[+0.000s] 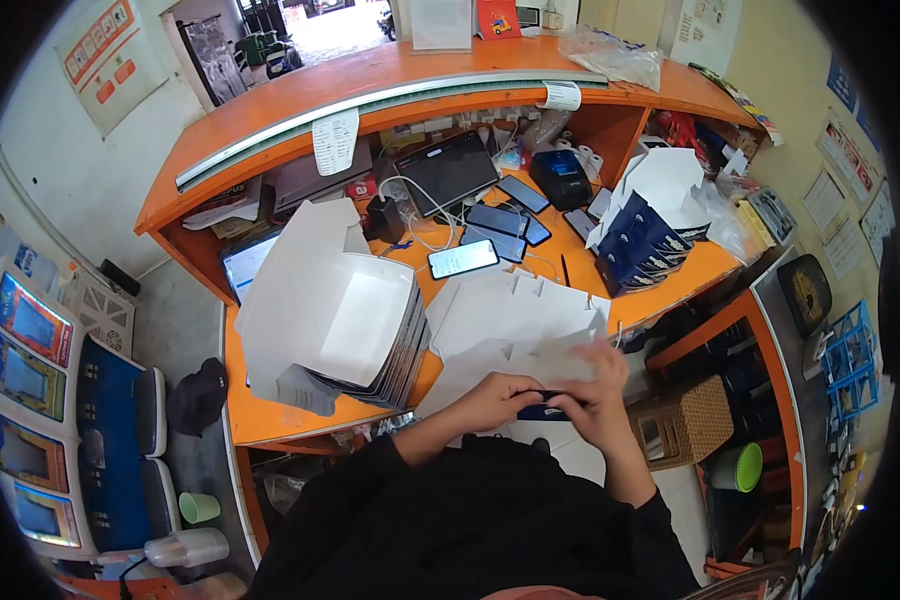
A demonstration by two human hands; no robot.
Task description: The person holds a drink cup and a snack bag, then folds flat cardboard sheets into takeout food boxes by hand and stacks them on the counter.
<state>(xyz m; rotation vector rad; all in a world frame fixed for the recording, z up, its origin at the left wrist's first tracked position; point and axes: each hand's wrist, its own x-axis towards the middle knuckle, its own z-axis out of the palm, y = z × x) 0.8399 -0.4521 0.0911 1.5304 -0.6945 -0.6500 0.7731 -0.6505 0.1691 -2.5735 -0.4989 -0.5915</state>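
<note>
Low before the person's body, the left hand [498, 400] pinches a dark-blue piece [542, 411] at the bench's [253, 415] near edge; the right hand [598, 402] lifts blurred fingers, its thumb against the piece, its grip impossible to tell. Left of both hands, white-lined boxes [370, 310] nest in a stack; beyond the right hand stand navy boxes [642, 245].

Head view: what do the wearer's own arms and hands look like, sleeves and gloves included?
Both arms wear plain black sleeves, the left sleeve and the right sleeve each leaving the wrist and part of the forearm uncovered. The left hand and right hand are gloveless, with no watch visible. The right fingers are blurred, so small rings can't be ruled out.
</note>
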